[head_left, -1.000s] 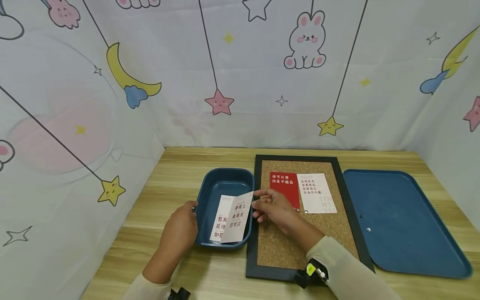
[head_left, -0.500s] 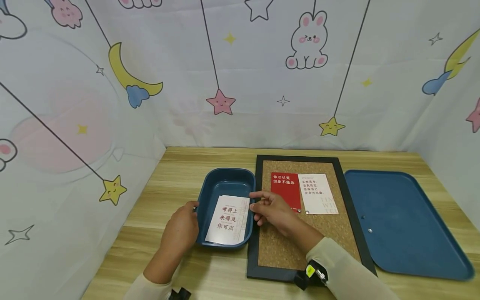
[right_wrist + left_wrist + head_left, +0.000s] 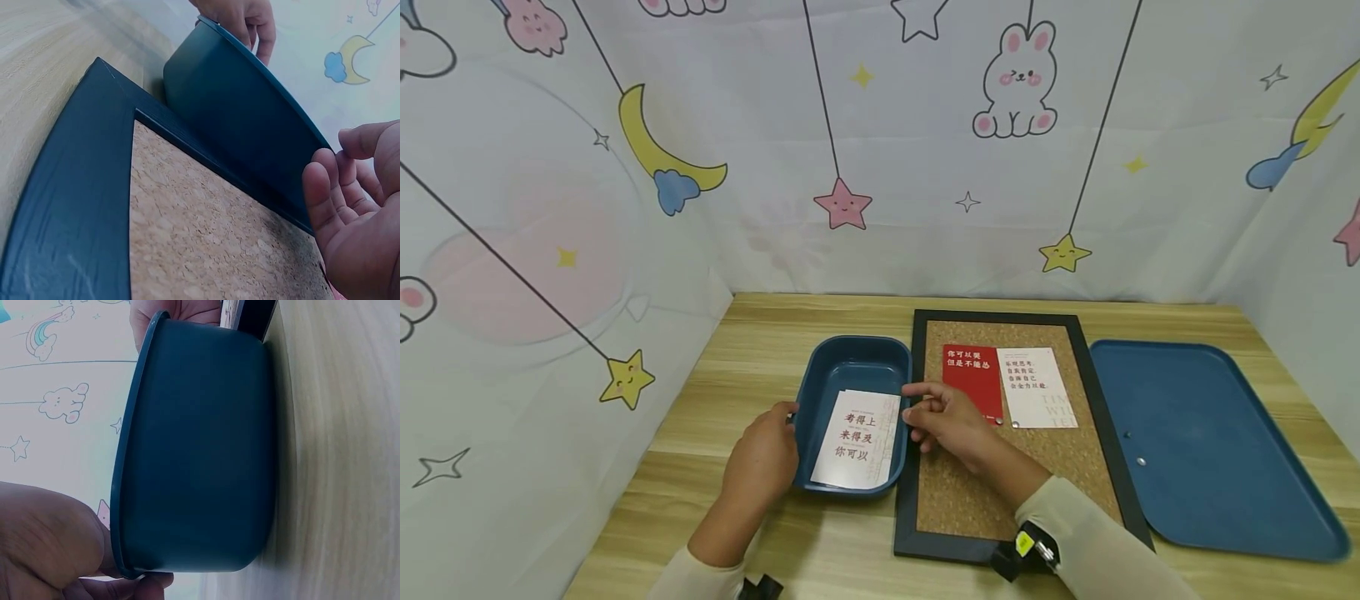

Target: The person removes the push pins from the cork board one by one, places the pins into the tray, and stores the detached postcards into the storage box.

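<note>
A deep blue plastic bin [image 3: 853,352] stands on the table. In it lies a stack of white cards [image 3: 859,437], the top one printed with dark red characters. My left hand [image 3: 762,454] grips the bin's left rim, thumb over the edge and fingers below, as the left wrist view shows. At the opposite rim is my right hand [image 3: 951,421]; its thumb and fingers pinch the edge, while the index finger reaches along beside the cards. The right wrist view shows this right hand [image 3: 362,212] at the rim, palm over the corkboard [image 3: 194,225].
The black-framed corkboard abuts the bin's right side. A red card [image 3: 972,379] and a white card [image 3: 1043,392] lie side by side on it, each with a small silvery pin at its lower edge. A flat blue tray [image 3: 1210,450] at right holds tiny silvery pieces.
The tilted white card from my right hand has come down flat onto the stack in the bin. My right fingers have let it go and stay at the rim. My left hand holds still.
</note>
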The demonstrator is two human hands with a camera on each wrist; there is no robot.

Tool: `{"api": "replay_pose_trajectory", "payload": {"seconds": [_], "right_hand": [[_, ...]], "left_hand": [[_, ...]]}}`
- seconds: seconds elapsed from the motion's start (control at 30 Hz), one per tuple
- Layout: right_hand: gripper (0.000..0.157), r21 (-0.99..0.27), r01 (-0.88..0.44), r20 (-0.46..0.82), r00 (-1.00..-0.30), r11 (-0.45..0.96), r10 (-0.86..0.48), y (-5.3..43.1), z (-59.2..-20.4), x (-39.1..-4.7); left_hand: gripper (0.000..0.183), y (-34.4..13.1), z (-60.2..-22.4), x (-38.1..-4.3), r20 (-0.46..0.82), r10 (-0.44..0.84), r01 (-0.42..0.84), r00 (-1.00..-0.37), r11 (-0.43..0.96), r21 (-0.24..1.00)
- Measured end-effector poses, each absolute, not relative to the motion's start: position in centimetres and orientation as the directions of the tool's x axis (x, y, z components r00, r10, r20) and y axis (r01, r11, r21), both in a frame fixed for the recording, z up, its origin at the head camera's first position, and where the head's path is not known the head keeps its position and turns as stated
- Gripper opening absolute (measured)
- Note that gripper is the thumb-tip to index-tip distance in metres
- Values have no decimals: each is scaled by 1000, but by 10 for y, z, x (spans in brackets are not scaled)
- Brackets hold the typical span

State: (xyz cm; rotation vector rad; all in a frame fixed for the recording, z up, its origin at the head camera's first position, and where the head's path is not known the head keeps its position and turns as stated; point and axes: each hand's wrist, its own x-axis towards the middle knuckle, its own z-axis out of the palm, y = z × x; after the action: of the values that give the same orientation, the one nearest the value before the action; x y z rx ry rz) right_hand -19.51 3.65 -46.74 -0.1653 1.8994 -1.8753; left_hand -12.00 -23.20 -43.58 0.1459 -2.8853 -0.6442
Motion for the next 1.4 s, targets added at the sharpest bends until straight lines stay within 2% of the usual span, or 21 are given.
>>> {"api": "replay_pose_trajectory", "payload": {"seconds": [0.83,1.13,1.4], "right_hand": [[42,-979,193,-206,-914,71,-349,58,-471,-192],[42,-978,171,-200,-928,120,-314,68,-471,-194],[39,-975,144,-190,-932,166,-308,77,-472,-192]], "left_hand": [[36,-227,-434,-120,169,-136,-53,-976,904,424],[35,-219,-430,-118,245,-104,3,-964,917,399],[31,-211,-430,-117,379,-22,125,-925,925,358]]}}
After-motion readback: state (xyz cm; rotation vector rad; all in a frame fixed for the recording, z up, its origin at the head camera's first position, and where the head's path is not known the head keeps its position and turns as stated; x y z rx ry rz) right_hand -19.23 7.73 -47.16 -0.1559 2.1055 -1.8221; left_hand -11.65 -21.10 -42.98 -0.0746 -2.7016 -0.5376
